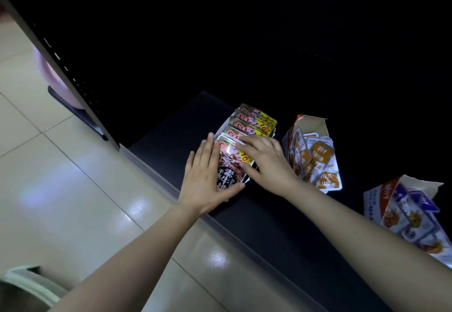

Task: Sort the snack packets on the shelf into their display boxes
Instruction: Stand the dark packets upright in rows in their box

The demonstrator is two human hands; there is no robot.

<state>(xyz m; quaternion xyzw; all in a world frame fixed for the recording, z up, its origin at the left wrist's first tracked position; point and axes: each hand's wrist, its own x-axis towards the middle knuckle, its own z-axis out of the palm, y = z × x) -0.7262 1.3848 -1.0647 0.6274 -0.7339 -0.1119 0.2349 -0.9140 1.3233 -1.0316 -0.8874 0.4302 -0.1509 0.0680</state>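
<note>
A display box of dark red snack packets [249, 126] lies on the dark low shelf [269, 218], its packets stacked in a row. My left hand [208, 177] presses flat against the box's left side and front packet, thumb wrapped under the front. My right hand [266, 160] rests on top of the front packets, fingers spread over them. To the right stands an open box of orange snack packets [315, 157], with a blue and white box of packets [411, 216] farther right.
The shelf's grey front edge [156, 172] runs diagonally toward the lower right. A dark upright shelf post [73, 79] rises at left. Beige floor tiles [61, 189] lie left of the shelf. The shelf back is in darkness.
</note>
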